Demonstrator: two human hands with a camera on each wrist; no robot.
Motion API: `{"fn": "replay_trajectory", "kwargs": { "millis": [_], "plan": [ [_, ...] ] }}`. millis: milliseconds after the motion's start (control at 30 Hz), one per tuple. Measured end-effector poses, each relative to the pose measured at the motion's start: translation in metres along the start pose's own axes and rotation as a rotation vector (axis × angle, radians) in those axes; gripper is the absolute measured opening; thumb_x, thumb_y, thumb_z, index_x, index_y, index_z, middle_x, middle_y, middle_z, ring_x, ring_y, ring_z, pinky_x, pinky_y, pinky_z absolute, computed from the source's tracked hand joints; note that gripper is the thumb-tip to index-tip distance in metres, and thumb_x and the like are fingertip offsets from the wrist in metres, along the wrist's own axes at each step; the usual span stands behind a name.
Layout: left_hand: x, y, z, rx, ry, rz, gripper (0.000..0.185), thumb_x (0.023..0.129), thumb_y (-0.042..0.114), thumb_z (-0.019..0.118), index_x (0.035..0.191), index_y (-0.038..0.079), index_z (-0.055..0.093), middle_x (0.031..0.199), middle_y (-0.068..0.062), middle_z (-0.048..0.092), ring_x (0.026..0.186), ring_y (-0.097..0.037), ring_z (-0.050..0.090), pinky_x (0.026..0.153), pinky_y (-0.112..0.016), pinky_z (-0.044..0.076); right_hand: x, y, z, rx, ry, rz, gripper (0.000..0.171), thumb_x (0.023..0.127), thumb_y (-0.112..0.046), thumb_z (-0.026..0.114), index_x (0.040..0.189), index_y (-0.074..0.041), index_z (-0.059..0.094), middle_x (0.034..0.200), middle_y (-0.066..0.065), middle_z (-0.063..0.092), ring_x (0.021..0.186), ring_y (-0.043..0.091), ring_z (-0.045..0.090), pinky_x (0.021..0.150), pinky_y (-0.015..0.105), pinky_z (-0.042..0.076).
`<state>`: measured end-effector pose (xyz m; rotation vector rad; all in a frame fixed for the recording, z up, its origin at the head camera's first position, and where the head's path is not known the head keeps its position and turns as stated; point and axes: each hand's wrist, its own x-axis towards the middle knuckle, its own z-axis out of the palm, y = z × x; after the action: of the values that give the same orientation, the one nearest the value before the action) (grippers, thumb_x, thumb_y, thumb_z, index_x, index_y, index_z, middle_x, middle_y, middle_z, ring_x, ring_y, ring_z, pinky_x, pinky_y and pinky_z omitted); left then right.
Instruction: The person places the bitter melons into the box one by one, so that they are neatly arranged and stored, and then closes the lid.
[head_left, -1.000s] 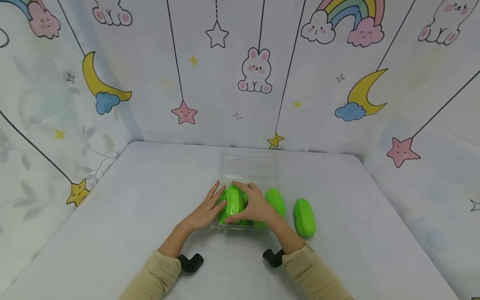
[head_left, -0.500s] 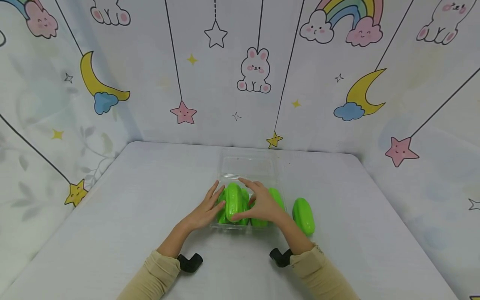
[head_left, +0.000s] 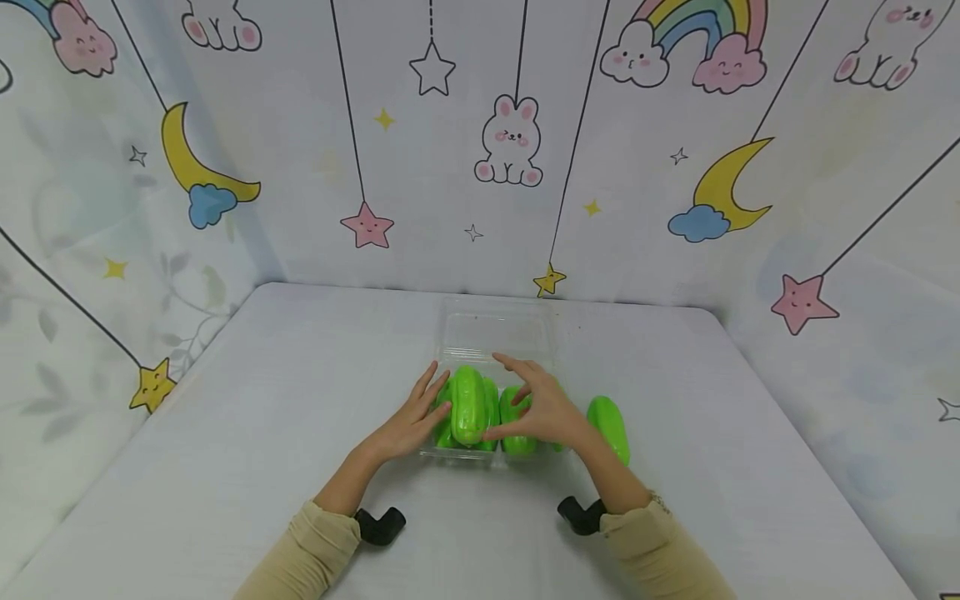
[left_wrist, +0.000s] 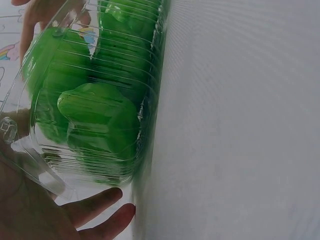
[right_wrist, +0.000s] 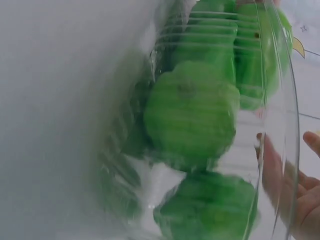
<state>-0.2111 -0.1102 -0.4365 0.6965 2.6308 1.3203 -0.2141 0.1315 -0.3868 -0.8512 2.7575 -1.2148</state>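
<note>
A clear plastic clamshell box (head_left: pixel 459 454) stands in mid-table, its transparent lid (head_left: pixel 495 327) laid back behind it. Inside are several glossy, ridged, elongated bright-green vegetable-like pieces. One green piece (head_left: pixel 468 406) lies on top of others at the left; another piece (head_left: pixel 515 435) sits right of it. My left hand (head_left: pixel 411 423) is at the box's left side, fingers extended along the wall, as the left wrist view also shows. Above the right half, my right hand (head_left: pixel 551 414) holds nothing, with thumb and fingers spread apart. Lobed green ends (right_wrist: pixel 192 112) show through the box wall in the right wrist view.
A loose green piece (head_left: pixel 609 423) lies on the white tabletop (head_left: pixel 712 467) right of the box, partly behind the right forearm. Black curved wrist mounts (head_left: pixel 381 526) show at both sleeves. A cloth printed with stars, moons and rabbits (head_left: pixel 510 142) rises behind the table.
My right hand has come off the top green piece and moved right, leaving it on the pile at the left. My left hand has stayed in place.
</note>
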Motion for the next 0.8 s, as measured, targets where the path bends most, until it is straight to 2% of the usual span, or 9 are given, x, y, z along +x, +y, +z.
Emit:
{"fn": "replay_trajectory", "kwargs": {
  "millis": [133,267,500,800],
  "plan": [
    [0.0,0.0,0.0,0.002,0.001,0.001,0.057,0.1,0.03,0.035,0.147,0.006,0.013,0.152,-0.013,-0.007,0.137,-0.034,0.001,0.103,-0.058,0.016,-0.005,0.001,-0.008,-0.012,0.002,-0.003,0.105,0.054,-0.045,0.086,0.142,-0.026,0.032,0.134,0.007,0.041,0.08,0.024,0.058,0.061,0.024,0.052],
    [0.001,0.0,0.001,-0.001,-0.001,0.002,0.057,0.1,0.031,0.035,0.147,0.006,0.013,0.152,-0.013,-0.008,0.137,-0.034,0.0,0.103,-0.059,0.016,-0.01,0.001,-0.016,-0.021,0.008,-0.013,0.106,0.054,-0.045,0.086,0.143,-0.025,0.032,0.134,0.009,0.041,0.08,0.025,0.058,0.062,0.028,0.053],
    [0.001,-0.002,0.001,0.003,0.0,0.005,0.057,0.1,0.031,0.034,0.147,0.006,0.012,0.152,-0.013,-0.008,0.137,-0.035,0.001,0.103,-0.059,0.016,-0.018,0.007,-0.026,-0.025,0.008,0.037,0.106,0.053,-0.047,0.085,0.142,-0.03,0.031,0.135,0.005,0.039,0.085,0.024,0.057,0.066,0.032,0.053],
    [0.0,0.0,0.001,-0.001,0.001,0.0,0.057,0.1,0.03,0.035,0.147,0.005,0.013,0.152,-0.012,-0.008,0.137,-0.034,0.0,0.103,-0.059,0.015,-0.031,0.014,-0.043,-0.054,0.026,0.058,0.105,0.055,-0.046,0.085,0.142,-0.028,0.031,0.136,0.009,0.037,0.088,0.023,0.055,0.068,0.031,0.053]
  ]
}}
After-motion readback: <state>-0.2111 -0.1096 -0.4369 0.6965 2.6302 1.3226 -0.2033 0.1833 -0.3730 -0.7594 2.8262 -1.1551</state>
